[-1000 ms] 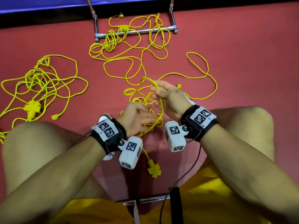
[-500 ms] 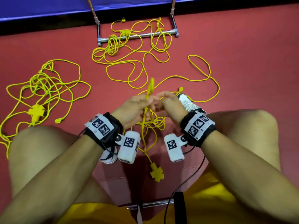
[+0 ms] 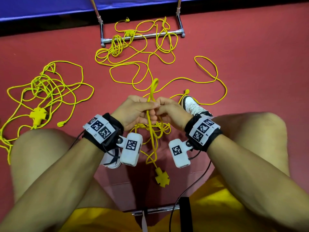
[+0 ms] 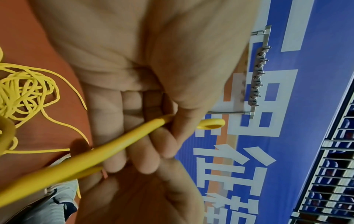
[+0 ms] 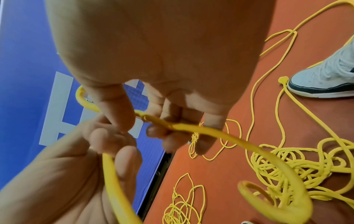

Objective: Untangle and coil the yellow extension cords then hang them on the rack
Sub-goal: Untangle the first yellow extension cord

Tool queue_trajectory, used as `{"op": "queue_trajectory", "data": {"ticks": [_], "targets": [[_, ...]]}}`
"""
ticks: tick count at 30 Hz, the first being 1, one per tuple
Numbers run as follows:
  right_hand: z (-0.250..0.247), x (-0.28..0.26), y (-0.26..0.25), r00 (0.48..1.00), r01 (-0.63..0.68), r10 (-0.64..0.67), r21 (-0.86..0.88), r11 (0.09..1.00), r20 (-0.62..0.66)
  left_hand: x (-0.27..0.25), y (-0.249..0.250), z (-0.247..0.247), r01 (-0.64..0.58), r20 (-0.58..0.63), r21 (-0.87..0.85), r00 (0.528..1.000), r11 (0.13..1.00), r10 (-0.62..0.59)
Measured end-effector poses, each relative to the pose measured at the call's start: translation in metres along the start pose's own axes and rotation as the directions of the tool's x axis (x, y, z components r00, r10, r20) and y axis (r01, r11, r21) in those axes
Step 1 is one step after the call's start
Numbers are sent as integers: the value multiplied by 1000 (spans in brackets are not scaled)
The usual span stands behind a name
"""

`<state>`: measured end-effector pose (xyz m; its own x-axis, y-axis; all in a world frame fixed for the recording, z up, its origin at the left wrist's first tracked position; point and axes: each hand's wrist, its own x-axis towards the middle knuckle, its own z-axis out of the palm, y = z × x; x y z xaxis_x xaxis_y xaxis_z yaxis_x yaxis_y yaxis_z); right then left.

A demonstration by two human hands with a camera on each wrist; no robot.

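The red floor (image 3: 250, 47) has yellow cords on it. A big cord tangle (image 3: 45, 91) lies near its left edge. More loose cord (image 3: 133, 52) lies across the metal rack (image 3: 142, 36) at the far edge. The left hand (image 3: 133, 111) and right hand (image 3: 170, 111) touch, fingers (image 4: 153, 151) curled, both pinching one folded yellow extension cord (image 3: 153, 91). Its loop sticks up above them, and its plug block (image 3: 162, 179) hangs below.
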<state>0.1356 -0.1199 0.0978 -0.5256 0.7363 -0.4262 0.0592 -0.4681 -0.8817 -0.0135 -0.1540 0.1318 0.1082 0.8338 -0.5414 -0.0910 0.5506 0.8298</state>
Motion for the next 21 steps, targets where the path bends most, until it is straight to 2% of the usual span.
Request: {"op": "queue_trajectory", "data": {"ticks": [4, 8, 11, 13, 15, 17, 19, 21], "targets": [[-6, 2, 3, 989, 117, -124, -98, 988, -76, 4, 4, -9, -61, -57, -66, 997, 996, 57], [-9, 1, 2, 970, 217, -225, -95, 972, -90, 5, 13, -18, -94, -29, -392, 995, 915, 90], [-10, 2, 7, 973, 228, -229, -119, 966, 2, 9, 11, -18, -209, -105, -319, 977, 925, 184], [-9, 2, 9, 977, 205, -194, -134, 969, 91, 14, 6, -19, -232, -148, -246, 969, 941, 201], [-9, 1, 8, 982, 150, -130, -146, 978, 138, 20, 3, -24, -249, -245, -206, 949, 946, 197], [-13, 1, 4, 995, 84, -73, -181, 980, 66, 26, 4, -35, -292, -366, -179, 906, 940, 212], [-27, 5, 0, 986, 38, -82, -283, 958, -148, 29, 7, -48, -338, -447, -158, 862, 928, 238], [-44, 9, -2, 909, -39, -168, -481, 876, -381, 28, 11, -56, -317, -472, -146, 855, 937, 216]]}}
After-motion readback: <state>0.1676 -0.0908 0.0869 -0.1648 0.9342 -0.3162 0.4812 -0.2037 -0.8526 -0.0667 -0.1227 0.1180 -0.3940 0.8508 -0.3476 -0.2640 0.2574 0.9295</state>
